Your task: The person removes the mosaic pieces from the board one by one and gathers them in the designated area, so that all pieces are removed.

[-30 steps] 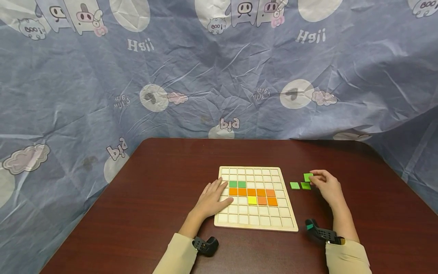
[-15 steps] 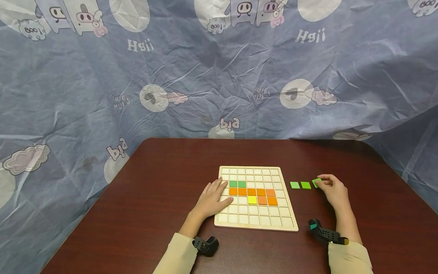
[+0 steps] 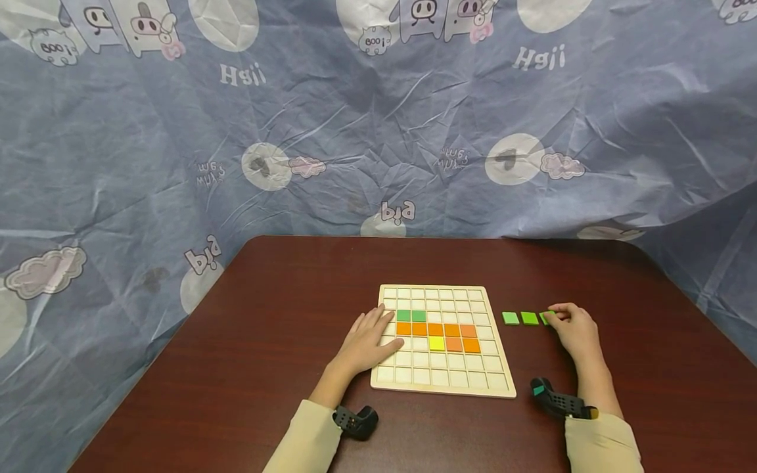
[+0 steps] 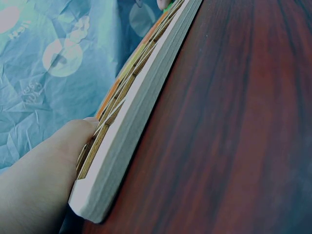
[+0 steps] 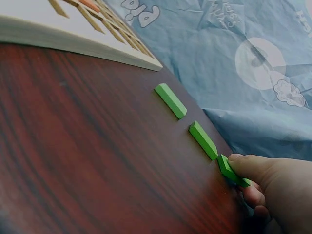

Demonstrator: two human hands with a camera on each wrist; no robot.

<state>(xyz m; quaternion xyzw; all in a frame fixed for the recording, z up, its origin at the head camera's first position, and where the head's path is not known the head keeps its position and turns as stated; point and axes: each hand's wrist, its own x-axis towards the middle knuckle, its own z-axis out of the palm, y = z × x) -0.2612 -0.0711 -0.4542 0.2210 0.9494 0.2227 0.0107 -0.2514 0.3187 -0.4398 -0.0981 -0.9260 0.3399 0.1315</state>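
Note:
My left hand point(image 3: 363, 345) rests with spread fingers on the left side of a wooden grid board point(image 3: 443, 391). In the left wrist view its thumb point(image 4: 78, 136) lies over the board's edge. To the board's right, my right hand point(image 3: 576, 332) pinches a green square tile point(image 5: 226, 168) between thumb and fingers, low over the table. That tile is at the right end of a short row with a pale green tile point(image 3: 510, 318) and a brighter green tile point(image 3: 529, 318). The fingers cover part of the held tile.
Dark green tiles point(image 3: 418, 316), orange tiles point(image 3: 434, 330) and a yellow tile point(image 3: 436, 343) sit in the board's cells. The dark red-brown table point(image 3: 284, 315) reaches back to a printed blue-grey cloth point(image 3: 331, 118) hanging behind it.
My right hand has carried the pinched tile rightward and down, from behind the brighter green tile to the row's right end. My left hand has stayed on the board.

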